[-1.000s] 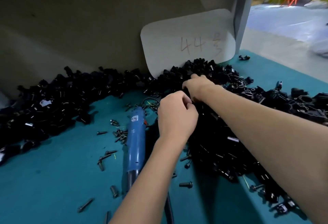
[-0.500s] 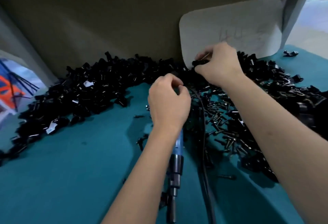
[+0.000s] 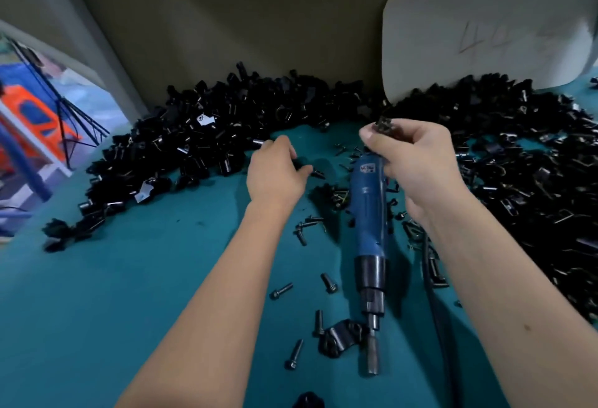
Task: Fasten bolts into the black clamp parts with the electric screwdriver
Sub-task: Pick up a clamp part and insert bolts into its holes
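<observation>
My right hand (image 3: 414,165) is raised over the screwdriver's rear end and pinches a small black clamp part (image 3: 383,124) in its fingertips. My left hand (image 3: 275,174) is curled, palm down, at the edge of the left pile of black clamp parts (image 3: 194,142); something dark lies under its fingers, and a grip cannot be made out. The blue electric screwdriver (image 3: 370,213) lies on the teal table (image 3: 113,294), bit pointing toward me. One clamp part (image 3: 339,338) rests beside the bit. Loose bolts (image 3: 281,291) lie scattered around it.
A second large heap of clamp parts (image 3: 517,174) fills the right side. A white board (image 3: 485,29) leans on the back wall behind it. The screwdriver's black cable (image 3: 435,284) runs along the right of the tool. An orange frame (image 3: 35,119) shows beyond the table's left edge.
My right hand has drawn back from the far pile with a clamp part in it. My left hand has moved off the screwdriver toward the left pile. The camera view has shifted.
</observation>
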`<action>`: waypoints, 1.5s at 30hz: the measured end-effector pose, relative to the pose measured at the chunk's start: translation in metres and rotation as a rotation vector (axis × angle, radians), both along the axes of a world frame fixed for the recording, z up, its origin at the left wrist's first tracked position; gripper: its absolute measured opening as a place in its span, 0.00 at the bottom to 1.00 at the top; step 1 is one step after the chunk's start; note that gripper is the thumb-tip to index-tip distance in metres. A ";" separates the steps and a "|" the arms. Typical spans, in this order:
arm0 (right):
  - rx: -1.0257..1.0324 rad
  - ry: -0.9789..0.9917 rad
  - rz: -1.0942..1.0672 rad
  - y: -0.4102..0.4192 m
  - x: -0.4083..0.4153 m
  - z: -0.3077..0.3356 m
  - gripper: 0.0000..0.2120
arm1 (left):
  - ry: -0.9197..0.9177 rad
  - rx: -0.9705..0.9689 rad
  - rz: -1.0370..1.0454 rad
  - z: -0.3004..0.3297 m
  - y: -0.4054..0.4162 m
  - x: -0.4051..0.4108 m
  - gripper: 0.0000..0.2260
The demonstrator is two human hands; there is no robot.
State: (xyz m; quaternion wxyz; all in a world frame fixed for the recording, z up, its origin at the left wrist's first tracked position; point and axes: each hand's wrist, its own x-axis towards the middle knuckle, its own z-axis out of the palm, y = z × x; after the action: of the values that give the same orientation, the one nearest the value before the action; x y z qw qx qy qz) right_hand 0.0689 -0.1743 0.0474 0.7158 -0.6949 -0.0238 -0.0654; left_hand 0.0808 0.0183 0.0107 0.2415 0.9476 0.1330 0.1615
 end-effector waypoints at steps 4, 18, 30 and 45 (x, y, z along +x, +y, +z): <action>0.056 0.005 0.028 -0.016 -0.002 -0.003 0.11 | -0.106 -0.333 0.042 0.005 -0.017 -0.014 0.13; 0.241 0.084 0.359 -0.030 -0.009 -0.013 0.10 | -0.274 -1.153 -0.385 0.005 -0.055 -0.080 0.34; -0.329 -0.414 0.213 -0.031 -0.011 -0.018 0.18 | -0.306 -1.395 -0.223 -0.001 -0.053 -0.073 0.06; -0.248 -0.384 0.348 -0.021 -0.010 -0.023 0.16 | -0.206 -1.682 -0.187 0.009 -0.063 -0.074 0.15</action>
State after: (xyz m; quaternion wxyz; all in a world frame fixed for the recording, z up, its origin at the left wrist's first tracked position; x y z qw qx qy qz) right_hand 0.0587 -0.1949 0.0244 0.6082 -0.7375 -0.2855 -0.0685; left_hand 0.0072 -0.0447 0.0202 0.8883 0.4404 0.1071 0.0735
